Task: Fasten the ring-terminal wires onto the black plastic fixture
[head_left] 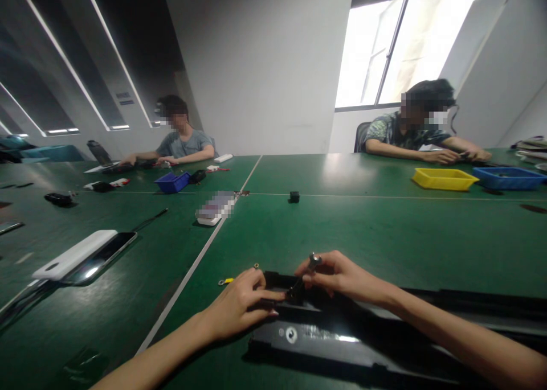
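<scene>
Plastic lay nearest: a long black moulding (342, 344) stretched across the green table (384, 230) at the bottom edge, with a small round silver fitting (291, 334) on its near face. The left hand (239, 307) rested on the moulding's left end with its fingers laid out flat and closed round nothing. The right hand (342, 276) was pinched shut on a small metal-headed pin (315, 259), which stood just above the moulding's far edge and poked out past the fingertips. A yellow-sleeved ring terminal (226, 280) lay on the table just left of the left hand.

Further left lay a white power bank (72, 256) beside a dark phone (106, 256). A small black cube (293, 196) sat alone at mid-table.

Beyond it were the containers. A small blue bin (172, 182) stood in front of a seated person (183, 142), its contents hidden by its wall. On the right, a yellow tray (444, 178) showed nothing over its rim. The blue tray (508, 177) beside it held something dark, too small to tell, near another person's hands (453, 155).
</scene>
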`<state>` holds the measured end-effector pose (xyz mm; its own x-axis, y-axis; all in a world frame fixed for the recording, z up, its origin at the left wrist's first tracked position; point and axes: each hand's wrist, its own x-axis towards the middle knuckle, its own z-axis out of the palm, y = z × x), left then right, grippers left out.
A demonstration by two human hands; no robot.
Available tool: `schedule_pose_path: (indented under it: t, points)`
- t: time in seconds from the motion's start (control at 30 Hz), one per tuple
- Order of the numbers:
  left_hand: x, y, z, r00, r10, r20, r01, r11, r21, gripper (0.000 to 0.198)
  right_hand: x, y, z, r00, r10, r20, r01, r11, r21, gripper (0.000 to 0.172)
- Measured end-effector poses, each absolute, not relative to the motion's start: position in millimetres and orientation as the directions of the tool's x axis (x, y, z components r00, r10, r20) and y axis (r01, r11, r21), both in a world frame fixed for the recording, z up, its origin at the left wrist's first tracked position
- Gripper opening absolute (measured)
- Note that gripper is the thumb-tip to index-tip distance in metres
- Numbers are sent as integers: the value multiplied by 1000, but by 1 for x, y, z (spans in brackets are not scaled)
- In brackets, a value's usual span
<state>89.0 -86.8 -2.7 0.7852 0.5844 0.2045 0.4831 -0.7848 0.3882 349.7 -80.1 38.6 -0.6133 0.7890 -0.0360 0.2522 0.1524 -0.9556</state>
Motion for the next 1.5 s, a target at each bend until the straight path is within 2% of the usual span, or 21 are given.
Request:
schedule_pose_path:
  t: [0.77,1.17,1.5]
  points:
    - [89,-88,-1,783,592,193,488,-776,401,32,349,-81,39,-590,806,-53,288,148,-946,31]
    - [88,-87,-5,781,591,204,485,-779,398,32,349,-79,35,-548,836,-28,298,163,-941,35]
    - [89,-88,-3,781,594,194,491,-775,397,32,348,-80,33,-546,838,6,301,204,-932,30]
